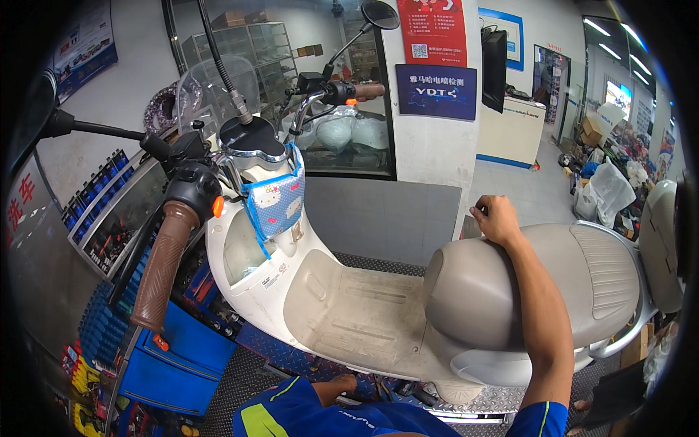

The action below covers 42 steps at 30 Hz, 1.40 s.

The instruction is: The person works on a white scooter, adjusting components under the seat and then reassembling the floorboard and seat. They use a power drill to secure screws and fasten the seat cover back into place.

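Note:
A cream-white scooter stands across the view, its taupe seat (561, 269) on the right and its bare footboard (364, 298) in the middle. My right forearm crosses over the seat, and my right hand (499, 218) is at the seat's far edge with its fingers curled in. What those fingers hold, if anything, is hidden. Low down, beside the scooter's near side, part of my left hand (345, 383) shows beyond a blue sleeve; its fingers are hard to make out. Neither hand touches the brown handlebar grip (164, 266).
A patterned blue pouch (277, 200) hangs below the handlebar. Mirrors (380, 14) stick out on stalks. A blue cabinet (175, 357) and shelves of bottles stand at the left. Behind the scooter is a grey panel (393, 218); bags (606, 189) lie piled at far right.

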Tool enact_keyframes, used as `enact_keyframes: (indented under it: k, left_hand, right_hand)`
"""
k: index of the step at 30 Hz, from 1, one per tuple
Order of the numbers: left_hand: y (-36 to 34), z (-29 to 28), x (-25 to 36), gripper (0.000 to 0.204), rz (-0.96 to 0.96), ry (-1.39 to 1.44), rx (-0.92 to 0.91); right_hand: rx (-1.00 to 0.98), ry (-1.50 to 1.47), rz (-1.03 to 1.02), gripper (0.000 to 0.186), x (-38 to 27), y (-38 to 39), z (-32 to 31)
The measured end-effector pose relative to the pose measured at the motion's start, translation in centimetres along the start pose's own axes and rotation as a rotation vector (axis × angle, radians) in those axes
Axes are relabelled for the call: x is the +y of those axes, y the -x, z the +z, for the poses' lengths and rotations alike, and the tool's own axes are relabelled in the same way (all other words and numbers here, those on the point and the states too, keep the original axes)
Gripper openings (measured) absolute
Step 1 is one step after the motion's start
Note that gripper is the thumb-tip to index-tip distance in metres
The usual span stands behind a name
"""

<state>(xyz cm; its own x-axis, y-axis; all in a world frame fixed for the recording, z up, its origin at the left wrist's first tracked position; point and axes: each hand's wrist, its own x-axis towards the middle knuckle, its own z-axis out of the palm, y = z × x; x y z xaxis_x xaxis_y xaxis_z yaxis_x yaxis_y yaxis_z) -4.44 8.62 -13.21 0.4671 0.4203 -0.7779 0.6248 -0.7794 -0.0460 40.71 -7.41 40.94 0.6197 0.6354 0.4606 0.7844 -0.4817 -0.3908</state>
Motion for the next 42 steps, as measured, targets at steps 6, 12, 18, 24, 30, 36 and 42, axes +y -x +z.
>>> enact_keyframes:
  k: [6, 12, 18, 24, 30, 36, 42]
  left_hand:
    - [0.4, -0.5, 0.8, 0.034, -0.020, -0.030, -0.004]
    - [0.2, -0.1, -0.8, 0.030, 0.132, 0.046, 0.022]
    - [-0.4, 0.5, -0.4, 0.030, -0.001, 0.108, 0.072]
    - [-0.2, 0.5, -1.0, 0.033, 0.076, 0.035, 0.072]
    - [1.7, -1.1, -0.1, 0.036, 0.156, -0.041, 0.045]
    - [0.8, -0.7, -0.7, 0.037, 0.101, 0.064, -0.005]
    - [0.5, -0.3, -1.0, 0.036, 0.180, 0.018, 0.049]
  right_hand:
    - [0.010, 0.009, -0.002, 0.022, 0.2, 0.2, 0.0]
    - [0.011, 0.009, -0.009, 0.022, 0.1, 0.0, 0.1]
    - [0.021, 0.004, -0.024, 0.021, 0.0, 0.1, 0.1]
    - [0.028, -0.013, -0.035, 0.020, -0.1, 0.1, 0.1]
    - [0.008, -0.007, -0.015, 0.020, 0.2, 0.1, 0.0]
    - [0.005, -0.010, -0.003, 0.020, -0.3, 0.1, -0.1]
    - [0.005, 0.001, -0.002, 0.021, -0.2, 0.1, 0.0]
